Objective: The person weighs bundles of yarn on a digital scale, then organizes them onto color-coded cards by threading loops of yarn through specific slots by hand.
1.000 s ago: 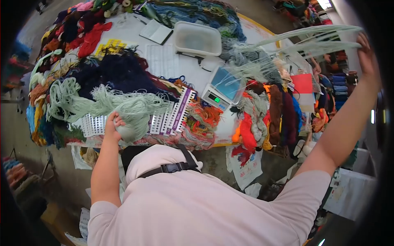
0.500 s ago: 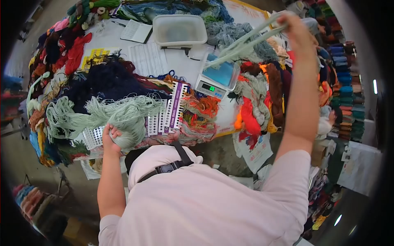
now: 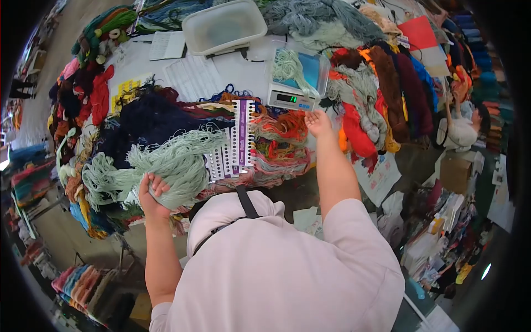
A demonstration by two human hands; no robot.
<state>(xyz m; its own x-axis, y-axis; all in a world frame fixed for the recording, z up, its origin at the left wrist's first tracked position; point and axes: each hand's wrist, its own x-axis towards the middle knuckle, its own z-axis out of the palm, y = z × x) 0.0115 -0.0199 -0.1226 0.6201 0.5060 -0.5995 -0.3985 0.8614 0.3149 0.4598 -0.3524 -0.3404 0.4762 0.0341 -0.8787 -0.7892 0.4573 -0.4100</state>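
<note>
My left hand (image 3: 155, 195) is closed on a large bundle of pale green thread (image 3: 180, 171), which lies over dark navy thread on the near left of the table. My right hand (image 3: 319, 123) is just below the near edge of a digital scale (image 3: 289, 99), fingers loosely bent and apart, holding nothing. On the scale's blue pan lies a smaller hank of pale green thread (image 3: 287, 65), one end hanging over the front beside the lit display. Purple-and-white punched thread cards (image 3: 242, 133) rest between the green bundle and orange thread.
A translucent plastic tub (image 3: 224, 27) stands at the back, with an open notebook (image 3: 167, 45) to its left. Red, grey and brown hanks (image 3: 357, 130) are heaped right of the scale. Another person (image 3: 463, 130) is at the far right. Navy thread (image 3: 149, 119) covers the left.
My right hand has come down from the upper right and let go of the pale green hank, which now lies on the scale. My left hand still grips the bundle.
</note>
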